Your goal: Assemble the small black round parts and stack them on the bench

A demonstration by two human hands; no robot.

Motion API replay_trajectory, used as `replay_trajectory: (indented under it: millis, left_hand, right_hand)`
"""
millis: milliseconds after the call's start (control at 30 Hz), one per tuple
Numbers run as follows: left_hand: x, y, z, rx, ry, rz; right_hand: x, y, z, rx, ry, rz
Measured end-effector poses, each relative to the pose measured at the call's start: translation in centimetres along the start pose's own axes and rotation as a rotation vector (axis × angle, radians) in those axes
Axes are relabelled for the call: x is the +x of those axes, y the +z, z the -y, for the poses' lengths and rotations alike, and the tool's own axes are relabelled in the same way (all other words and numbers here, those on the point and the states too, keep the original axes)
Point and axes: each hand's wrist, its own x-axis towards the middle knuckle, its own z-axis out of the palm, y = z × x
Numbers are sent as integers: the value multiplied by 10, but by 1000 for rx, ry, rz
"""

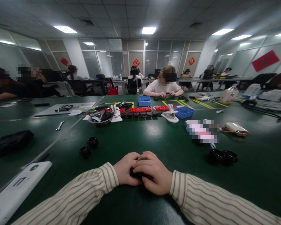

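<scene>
My left hand (126,170) and my right hand (153,173) meet low at the centre of the green table (159,137). Both are curled round a small black part (137,174), mostly hidden under the fingers. Striped sleeves cover both forearms. Two black round parts (89,147) lie to the left of my hands. Two more black round parts (222,156) lie to the right.
A white flat device (16,190) lies at the near left, a black tray (10,142) behind it. Mid-table stand a metal bowl (100,118), red strips (140,110), blue bins (184,112) and a wrench (60,125). A person sits across the table; others sit left and behind.
</scene>
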Motion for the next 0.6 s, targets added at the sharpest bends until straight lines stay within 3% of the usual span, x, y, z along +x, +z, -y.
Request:
replay_trajectory:
  millis: [100, 333, 433, 600]
  left_hand:
    - [-1, 3, -2, 28, -69, 4]
    - [-6, 10, -21, 140, -308, -136]
    - [-4, 10, -26, 112, -306, -188]
    - [0, 7, -20, 42, -231, -162]
  right_hand:
    - [-2, 1, -2, -14, 62, -27]
    - [-5, 8, -7, -122, 277, -113]
    - [-5, 9, -7, -156, 282, -79]
    - [-3, 8, -6, -131, 254, -50]
